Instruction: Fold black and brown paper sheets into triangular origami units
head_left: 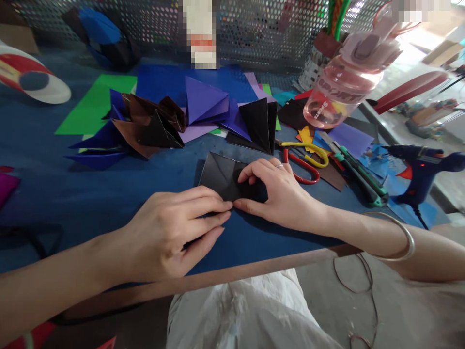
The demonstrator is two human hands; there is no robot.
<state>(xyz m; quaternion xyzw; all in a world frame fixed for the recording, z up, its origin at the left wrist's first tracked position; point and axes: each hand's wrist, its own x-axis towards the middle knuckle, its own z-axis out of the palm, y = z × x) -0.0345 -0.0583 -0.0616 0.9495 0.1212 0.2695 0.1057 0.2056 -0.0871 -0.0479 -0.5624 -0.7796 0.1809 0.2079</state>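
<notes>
A folded black paper (223,170) with diagonal creases lies on the blue table surface between my two hands. My left hand (181,220) presses its fingertips together at the paper's near edge, with the thumb lower down. My right hand (276,191), wearing a ring, curls over the paper's right part. Its thumb tip meets the near edge beside my left fingertips, and its bent index finger rests above. Part of the paper is hidden under the right hand. Behind it stand folded paper pieces: black (259,123), purple (205,102) and brown (136,131).
Right of my hands lie scissors (308,175) with red and yellow handles, green cutters (359,172) and a blue glue gun (417,172). A pink water bottle (341,89) stands behind them. Green (83,114) and blue sheets (160,80) lie at the back, before a perforated metal panel (250,34).
</notes>
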